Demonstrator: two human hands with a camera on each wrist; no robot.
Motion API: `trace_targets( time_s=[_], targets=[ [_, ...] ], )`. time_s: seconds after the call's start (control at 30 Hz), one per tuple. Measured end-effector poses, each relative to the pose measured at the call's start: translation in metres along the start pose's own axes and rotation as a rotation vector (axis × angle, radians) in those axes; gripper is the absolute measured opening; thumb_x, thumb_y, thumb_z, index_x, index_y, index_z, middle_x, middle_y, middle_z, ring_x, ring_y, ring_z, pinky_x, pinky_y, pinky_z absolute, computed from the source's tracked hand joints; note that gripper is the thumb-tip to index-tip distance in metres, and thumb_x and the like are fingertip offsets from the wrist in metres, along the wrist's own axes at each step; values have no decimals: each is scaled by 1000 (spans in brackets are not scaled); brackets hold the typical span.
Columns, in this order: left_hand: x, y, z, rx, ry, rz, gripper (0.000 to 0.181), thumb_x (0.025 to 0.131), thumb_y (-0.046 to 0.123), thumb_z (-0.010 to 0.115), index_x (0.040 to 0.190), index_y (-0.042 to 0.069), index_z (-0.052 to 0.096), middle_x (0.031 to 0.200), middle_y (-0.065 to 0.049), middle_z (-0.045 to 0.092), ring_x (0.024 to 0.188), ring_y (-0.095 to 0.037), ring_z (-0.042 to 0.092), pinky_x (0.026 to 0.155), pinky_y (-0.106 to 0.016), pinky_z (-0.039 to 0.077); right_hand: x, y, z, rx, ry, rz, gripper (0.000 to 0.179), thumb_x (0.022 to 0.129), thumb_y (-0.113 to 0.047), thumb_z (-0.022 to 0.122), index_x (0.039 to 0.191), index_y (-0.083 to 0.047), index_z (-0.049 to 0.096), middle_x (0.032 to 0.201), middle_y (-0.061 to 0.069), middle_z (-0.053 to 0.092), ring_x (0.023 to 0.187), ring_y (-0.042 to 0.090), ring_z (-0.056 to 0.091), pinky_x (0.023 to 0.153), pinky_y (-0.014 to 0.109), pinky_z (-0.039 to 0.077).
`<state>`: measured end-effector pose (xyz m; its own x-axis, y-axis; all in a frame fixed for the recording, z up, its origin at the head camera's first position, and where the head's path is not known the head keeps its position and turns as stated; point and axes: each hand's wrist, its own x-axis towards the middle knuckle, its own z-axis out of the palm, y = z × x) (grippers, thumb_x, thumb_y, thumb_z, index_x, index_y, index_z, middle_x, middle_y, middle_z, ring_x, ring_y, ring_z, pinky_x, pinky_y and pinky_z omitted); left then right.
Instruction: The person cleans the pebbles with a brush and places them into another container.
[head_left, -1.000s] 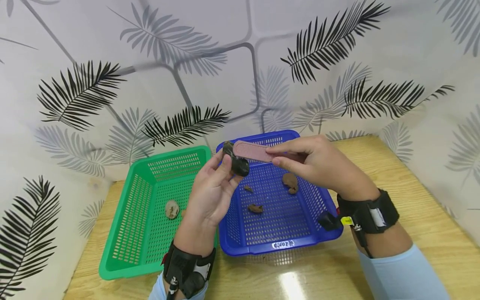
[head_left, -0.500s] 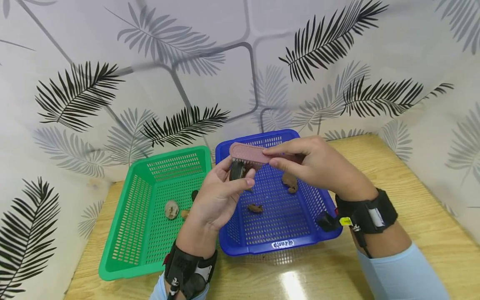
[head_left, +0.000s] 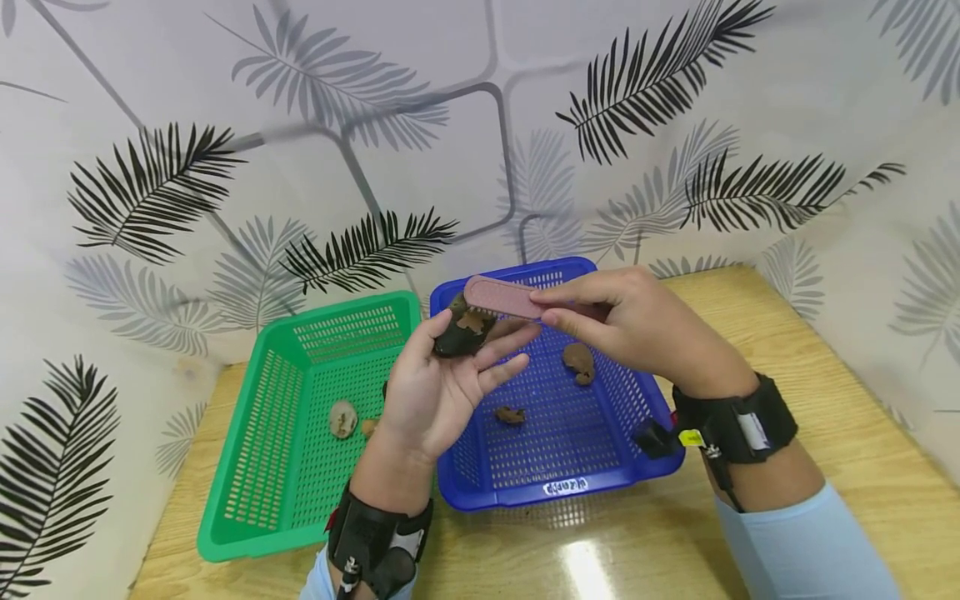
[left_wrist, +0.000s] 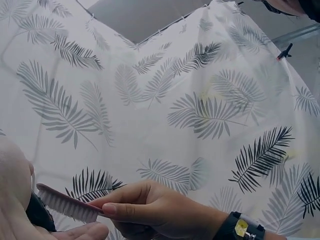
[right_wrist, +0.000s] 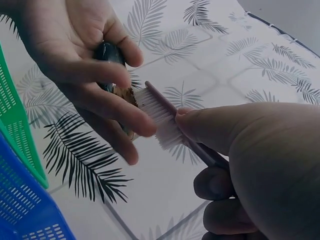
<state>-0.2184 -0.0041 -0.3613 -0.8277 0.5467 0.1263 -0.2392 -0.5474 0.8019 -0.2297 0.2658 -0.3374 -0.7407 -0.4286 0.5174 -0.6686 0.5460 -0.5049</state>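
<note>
Turned since half a second ago, the dark lump (head_left: 454,342) shows me its brown patch, held by the left hand (head_left: 438,396), other fingers spread. Against it, the right hand (head_left: 633,325) pinches a pink brush (head_left: 498,297). Below both, I see the blue basket (head_left: 510,500); leftward, the green basket (head_left: 258,545).

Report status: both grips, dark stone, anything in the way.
Left grip holding dark stone, brown patch showing. Right grip pinching pink brush, bristles at patch. Nothing evident between them.

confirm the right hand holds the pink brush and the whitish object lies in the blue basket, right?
Not the blue basket: the head view shows the whitish object in the green basket. The right hand does hold the pink brush.
</note>
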Motion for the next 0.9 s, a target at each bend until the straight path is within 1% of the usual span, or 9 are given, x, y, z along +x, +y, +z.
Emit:
trace_targets(
  time_s=[0.13,0.2,0.27,0.33,0.43,0.57,0.63,0.73,0.9],
  targets=[
    [1,1,-2,150,35,-5,73,121,62,33,175,13,39,149,-13,73,123,-18,82,97,-30,71,0,1,-1,-38,-2,-13,25,108,-17,81,132,-20,87,94,-6,78,66,7,52,57,23,45],
    [1,1,-4,261,57,-16,73,118,62,42,173,14,43,144,-8,77,119,-15,83,93,-29,70,0,2,-1,-63,2,-35,25,107,-15,83,131,-19,88,95,-7,80,65,6,52,57,23,45],
    [1,2,-5,352,82,-25,68,117,56,49,171,14,46,140,-6,79,115,-13,83,89,-27,69,-1,2,-2,-86,6,-67,25,105,-14,84,130,-19,88,97,-7,82,66,4,53,57,23,45],
    [1,3,-6,420,110,-37,61,118,49,51,169,15,47,139,-9,80,112,-12,83,87,-27,68,-1,3,-2,-98,6,-98,26,104,-12,85,129,-18,88,100,-6,84,67,3,53,58,23,46],
    [0,5,-6,499,147,-44,53,121,44,49,166,17,46,140,-18,80,109,-14,83,85,-28,67,0,2,-3,-105,-2,-119,26,104,-11,85,129,-18,88,100,-7,85,67,2,54,59,22,47],
    [-1,8,-6,643,162,-33,43,121,40,50,156,15,42,139,-25,79,106,-16,84,82,-28,66,-2,1,-8,-100,-5,-123,27,103,-11,86,128,-19,89,100,-8,84,66,0,53,57,21,47],
    [-1,8,-6,707,166,-15,45,119,42,52,154,13,42,138,-25,79,104,-18,84,78,-29,68,-3,0,-11,-90,3,-134,27,101,-10,87,127,-19,89,101,-8,84,66,0,53,56,21,47],
    [-3,8,-4,782,182,15,56,116,45,56,160,13,43,137,-25,79,101,-21,84,73,-31,70,-4,0,-12,-56,16,-137,30,100,-7,88,127,-18,89,100,-9,83,67,0,54,56,19,47],
    [-5,4,1,921,250,15,75,112,48,62,177,24,32,132,-19,78,98,-27,82,72,-36,73,-2,-2,-6,37,44,-127,33,99,0,87,128,-15,88,91,-8,76,66,3,54,56,18,46]
  ],
)
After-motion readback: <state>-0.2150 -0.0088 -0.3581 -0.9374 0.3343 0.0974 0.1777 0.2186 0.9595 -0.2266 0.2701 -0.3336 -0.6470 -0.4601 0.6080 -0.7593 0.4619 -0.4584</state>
